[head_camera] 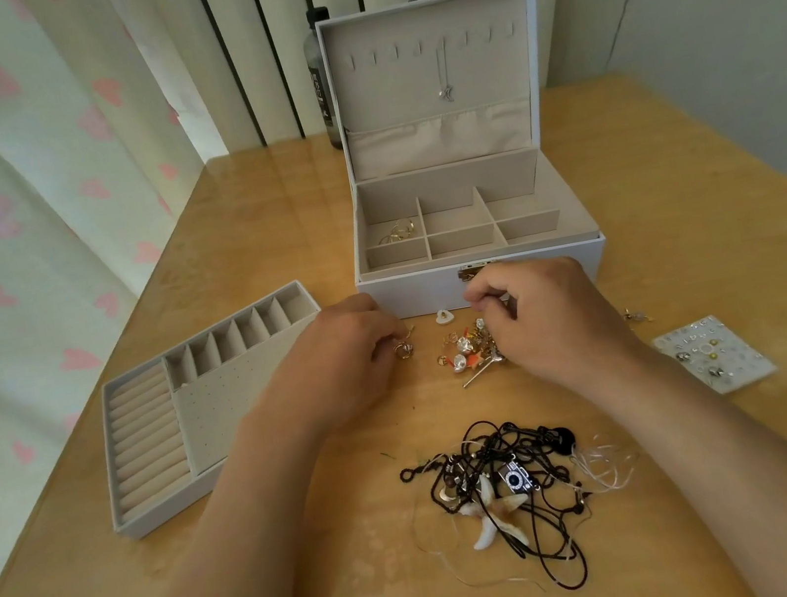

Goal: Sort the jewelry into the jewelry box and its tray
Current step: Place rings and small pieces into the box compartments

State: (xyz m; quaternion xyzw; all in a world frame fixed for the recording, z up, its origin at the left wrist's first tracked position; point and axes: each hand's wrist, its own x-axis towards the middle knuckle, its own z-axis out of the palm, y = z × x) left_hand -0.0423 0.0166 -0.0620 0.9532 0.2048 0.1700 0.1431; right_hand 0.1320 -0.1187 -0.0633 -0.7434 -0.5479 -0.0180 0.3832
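Hands among trinkets, bottle behind box

Soft, dimmish daylight filters through the curtain on my left, giving everything a yellow-green cast. The table carries a pale sheen toward its far edge. Shadows under my left hand and right hand are faint. The wide lens bows lines at the edges, and the earring card looks smeared.

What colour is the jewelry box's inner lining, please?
Beige lining, best seen in the head view.
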